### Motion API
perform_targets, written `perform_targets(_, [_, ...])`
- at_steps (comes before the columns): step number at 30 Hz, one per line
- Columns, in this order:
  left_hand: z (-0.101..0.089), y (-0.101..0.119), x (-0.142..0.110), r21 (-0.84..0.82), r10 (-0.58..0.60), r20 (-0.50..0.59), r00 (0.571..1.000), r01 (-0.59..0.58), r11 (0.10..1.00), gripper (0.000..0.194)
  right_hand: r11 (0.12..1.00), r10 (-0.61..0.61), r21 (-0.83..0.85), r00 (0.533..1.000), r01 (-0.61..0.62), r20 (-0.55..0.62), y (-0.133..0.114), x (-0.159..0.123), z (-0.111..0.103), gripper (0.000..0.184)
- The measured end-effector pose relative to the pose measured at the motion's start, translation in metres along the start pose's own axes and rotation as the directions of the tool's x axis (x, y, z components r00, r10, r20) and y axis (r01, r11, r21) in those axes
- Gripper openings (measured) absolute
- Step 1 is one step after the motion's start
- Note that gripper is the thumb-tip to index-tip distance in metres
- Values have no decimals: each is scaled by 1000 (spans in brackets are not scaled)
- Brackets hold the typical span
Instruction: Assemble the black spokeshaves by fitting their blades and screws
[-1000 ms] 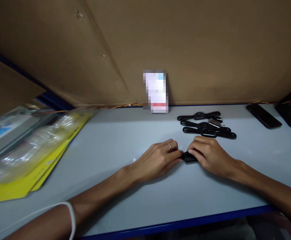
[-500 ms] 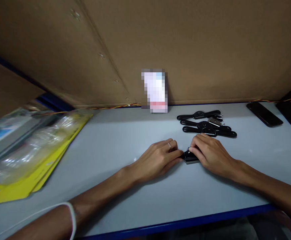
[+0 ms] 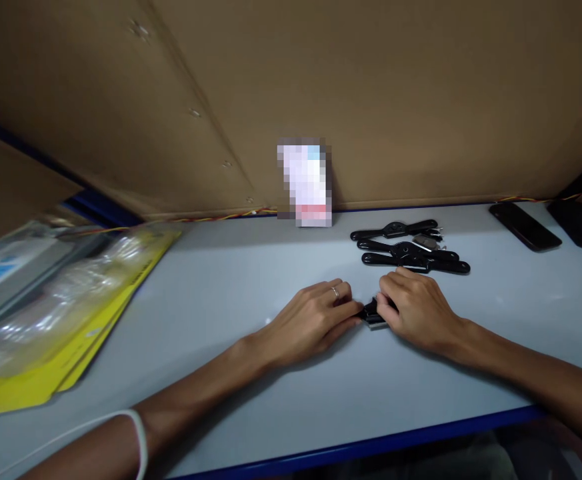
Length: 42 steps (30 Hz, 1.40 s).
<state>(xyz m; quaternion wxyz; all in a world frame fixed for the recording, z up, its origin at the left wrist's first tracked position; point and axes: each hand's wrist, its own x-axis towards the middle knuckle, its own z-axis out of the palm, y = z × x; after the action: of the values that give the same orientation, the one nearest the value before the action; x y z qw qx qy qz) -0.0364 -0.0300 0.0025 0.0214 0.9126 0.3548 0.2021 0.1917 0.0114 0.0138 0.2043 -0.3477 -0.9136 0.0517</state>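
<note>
A black spokeshave [image 3: 373, 316] with a pale metal edge along its near side is held low over the table between both hands. My left hand [image 3: 319, 313], wearing a ring, is closed around its left handle, which the fingers mostly hide. From the right, my right hand [image 3: 415, 308] grips the tool's body, thumb and fingers pressed near its middle; the right handle is hidden under that hand. Just beyond the hands lie more black spokeshaves, one at the back [image 3: 395, 230] and others overlapping in front [image 3: 415, 264]. Small metal parts [image 3: 427, 242] sit among them.
A phone-like upright thing [image 3: 307, 187], blurred out, leans on the cardboard wall [image 3: 421, 100]. Two dark flat items [image 3: 525, 227] lie at the right. Yellow sheets [image 3: 71, 360] and clear plastic bags [image 3: 81, 287] cover the left. A blue edge [image 3: 371, 443] borders the table.
My right thumb and fingers have shifted slightly on the spokeshave, covering more of its middle. My left hand keeps its hold. The whole view has drifted a little.
</note>
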Motion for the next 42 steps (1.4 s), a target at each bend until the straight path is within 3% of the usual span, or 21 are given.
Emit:
perform_targets(4, [0, 0, 0, 3, 5, 4, 1000, -5, 1000, 29, 972, 75, 223, 997, -73, 0, 7, 4, -11, 29])
perform_targets(7, [-1, 0, 0, 2, 5, 9, 1000, -5, 1000, 30, 909, 104, 404, 994, -104, 23, 11, 8, -17, 15])
perform_targets(12, [-2, 1, 1, 10, 13, -2, 1000, -13, 1000, 31, 850, 111, 500, 984, -167, 140, 10, 11, -14, 14])
perform_targets(16, [-1, 1, 1, 9, 4, 5, 1000, -4, 1000, 32, 768, 181, 569, 952, -294, 247, 8, 12, -13, 15])
perform_targets(19, [-1, 0, 0, 8, -4, 16, 1000, 4, 1000, 33, 817, 191, 501, 953, -286, 233, 8, 12, -13, 14])
perform_targets(23, [0, -1, -1, -7, -16, 31, 999, 16, 1000, 32, 976, 40, 214, 998, -51, 51, 8, 5, -9, 22])
perform_targets(26, [0, -1, -1, -13, -15, 34, 999, 16, 1000, 32, 995, -87, 53, 996, 89, -35, 8, -1, -6, 28])
perform_targets(31, [-1, 0, -1, -5, -15, 30, 999, 15, 1000, 32, 984, -131, 114, 989, 139, -73, 4, -4, -7, 39])
perform_targets(37, [-1, -1, -1, -9, -13, 31, 999, 13, 1000, 30, 959, -106, 265, 994, 103, -2, 3, 0, -13, 42])
perform_targets(42, [-2, 0, -1, -2, -13, 22, 1000, 13, 1000, 30, 980, -60, 192, 998, 56, 13, 9, 1, -13, 41])
